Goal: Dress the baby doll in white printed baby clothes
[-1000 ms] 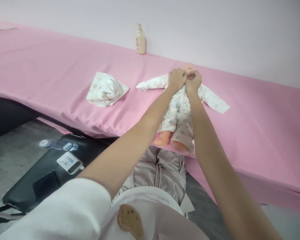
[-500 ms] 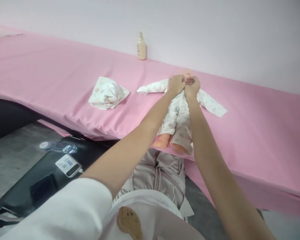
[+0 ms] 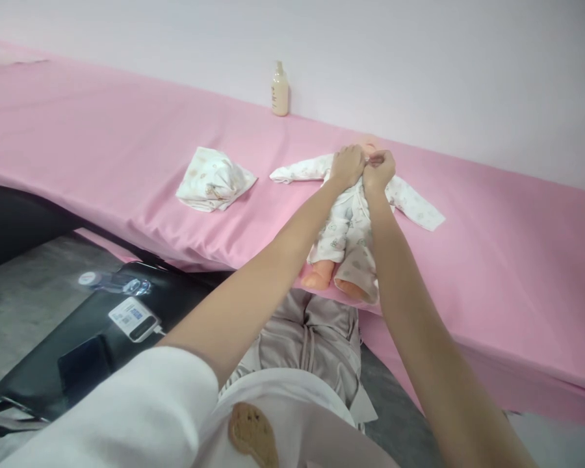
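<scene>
A baby doll (image 3: 320,275) lies on its back on the pink-covered table, feet towards me. It wears a white printed baby outfit (image 3: 332,239), sleeves spread out to both sides. One foot is bare, while the other sits inside a wide trouser leg. At the neckline, my left hand (image 3: 347,165) is closed on the cloth, its fingertips partly hidden. My right hand (image 3: 380,171) pinches the collar beside it, just below the doll's head (image 3: 369,145). Both hands and forearms cover much of the doll's chest.
A folded white printed cloth (image 3: 214,180) lies to the left on the pink tablecloth (image 3: 127,136). A pump bottle (image 3: 279,91) stands by the wall. At lower left, a black seat (image 3: 43,364) holds a plastic bottle (image 3: 112,283), a white device with a cable (image 3: 132,318) and a dark phone (image 3: 85,367).
My hands have moved slightly apart at the doll's neckline, and the fingers of my left hand lie flatter. The view has shifted a little; the doll stays in place.
</scene>
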### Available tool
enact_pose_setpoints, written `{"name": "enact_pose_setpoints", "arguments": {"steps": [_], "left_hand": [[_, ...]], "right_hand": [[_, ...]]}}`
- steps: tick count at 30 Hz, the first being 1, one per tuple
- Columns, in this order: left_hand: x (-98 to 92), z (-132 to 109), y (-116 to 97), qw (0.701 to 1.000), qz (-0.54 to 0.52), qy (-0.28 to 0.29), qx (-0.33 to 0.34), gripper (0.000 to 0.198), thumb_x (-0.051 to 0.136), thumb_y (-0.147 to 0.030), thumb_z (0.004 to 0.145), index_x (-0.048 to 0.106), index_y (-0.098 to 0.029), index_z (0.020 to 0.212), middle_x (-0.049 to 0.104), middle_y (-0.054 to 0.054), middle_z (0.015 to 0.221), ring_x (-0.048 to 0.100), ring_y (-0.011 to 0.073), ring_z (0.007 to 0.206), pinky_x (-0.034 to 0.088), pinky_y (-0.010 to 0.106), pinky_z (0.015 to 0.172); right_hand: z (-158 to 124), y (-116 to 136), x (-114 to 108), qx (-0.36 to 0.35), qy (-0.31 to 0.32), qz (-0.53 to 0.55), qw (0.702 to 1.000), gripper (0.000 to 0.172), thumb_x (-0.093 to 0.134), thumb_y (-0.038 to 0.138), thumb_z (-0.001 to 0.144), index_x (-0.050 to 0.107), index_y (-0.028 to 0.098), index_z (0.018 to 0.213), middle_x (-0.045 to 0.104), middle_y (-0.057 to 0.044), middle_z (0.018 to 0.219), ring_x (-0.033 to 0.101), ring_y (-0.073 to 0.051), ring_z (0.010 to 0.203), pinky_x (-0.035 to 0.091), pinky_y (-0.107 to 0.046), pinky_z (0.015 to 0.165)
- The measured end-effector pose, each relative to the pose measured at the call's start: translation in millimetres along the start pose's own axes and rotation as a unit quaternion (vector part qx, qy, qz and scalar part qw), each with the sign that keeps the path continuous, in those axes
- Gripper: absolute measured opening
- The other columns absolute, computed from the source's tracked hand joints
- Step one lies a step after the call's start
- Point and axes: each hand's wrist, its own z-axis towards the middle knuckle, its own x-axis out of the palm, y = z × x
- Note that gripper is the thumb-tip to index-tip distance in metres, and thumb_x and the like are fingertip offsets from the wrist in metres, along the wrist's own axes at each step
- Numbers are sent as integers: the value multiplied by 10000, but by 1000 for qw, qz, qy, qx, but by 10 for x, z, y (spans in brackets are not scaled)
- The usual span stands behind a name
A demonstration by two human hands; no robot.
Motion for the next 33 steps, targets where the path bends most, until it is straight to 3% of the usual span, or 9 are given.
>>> {"name": "enact_pose_setpoints", "arguments": {"steps": [9, 18, 25, 33], "left_hand": [[62, 48, 16, 997, -25, -36, 67, 250, 359, -168, 936, 574, -128, 1055, 590, 168, 1173, 491, 285, 1189, 336, 406, 1014], [-31, 3, -25, 999, -35, -3, 19, 281, 324, -232, 968, 548, -125, 1100, 652, 153, 1063, 598, 266, 1004, 422, 376, 852], [-41, 1, -16, 1000, -25, 6, -4, 250, 353, -243, 962, 544, -153, 1095, 672, 116, 1023, 618, 239, 948, 433, 342, 798], [-73, -19, -29, 1000, 6, 14, 3, 299, 302, -236, 977, 526, -106, 1127, 656, 139, 1080, 601, 244, 1021, 416, 336, 861]], "right_hand": [[-45, 8, -22, 2, -24, 34, 999, 115, 561, 128, 759, 463, 186, 740, 535, 4, 769, 615, -126, 774, 520, -298, 812], [-148, 90, -32, -49, -40, 37, 997, 147, 451, 44, 759, 474, 190, 757, 559, 10, 761, 628, -120, 781, 506, -258, 756], [-242, 192, -77, -106, -36, -44, 993, 275, 386, -29, 687, 535, 179, 788, 620, -1, 773, 622, -136, 781, 485, -277, 768], [-159, 114, -64, -53, -7, -61, 997, 249, 401, 78, 763, 625, 150, 846, 644, -33, 845, 620, -175, 888, 450, -362, 897]]}}
